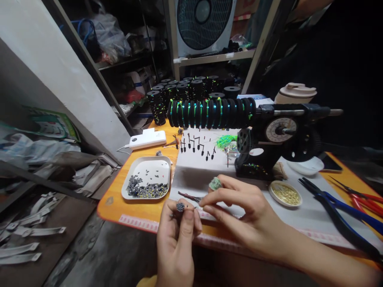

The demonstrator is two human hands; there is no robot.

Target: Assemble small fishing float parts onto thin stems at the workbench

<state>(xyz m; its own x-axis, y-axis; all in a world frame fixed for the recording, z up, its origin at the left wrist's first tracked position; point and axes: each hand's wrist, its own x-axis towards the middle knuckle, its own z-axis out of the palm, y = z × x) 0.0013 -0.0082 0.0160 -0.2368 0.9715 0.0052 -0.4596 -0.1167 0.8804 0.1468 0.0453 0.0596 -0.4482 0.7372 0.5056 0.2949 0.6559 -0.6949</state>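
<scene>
My left hand (pixel 179 243) pinches a tiny thin piece (pixel 192 207) with dark specks on it between thumb and forefinger; its kind is too small to make out. A dark grey beaded lump (pixel 180 207) sits against the left forefinger. My right hand (pixel 245 209) brings its thumb and forefinger together at the far end of the same piece. On a right finger is a green putty-like lump (pixel 215 183). Just behind the fingertips lies a dark, thin-tipped tool (pixel 190 196) on the white sheet, partly hidden by the right hand.
Left is a white tray (pixel 146 165) of small dark tubes. Behind stands a winding device (pixel 254 147) carrying a black ribbed roll (pixel 212 113). Small black-ended pieces (pixel 194 149) and green strands (pixel 226 140) lie before it. A gold-bead dish (pixel 285 194), blue-handled pliers (pixel 338 207) and red-handled pliers (pixel 363 201) are right.
</scene>
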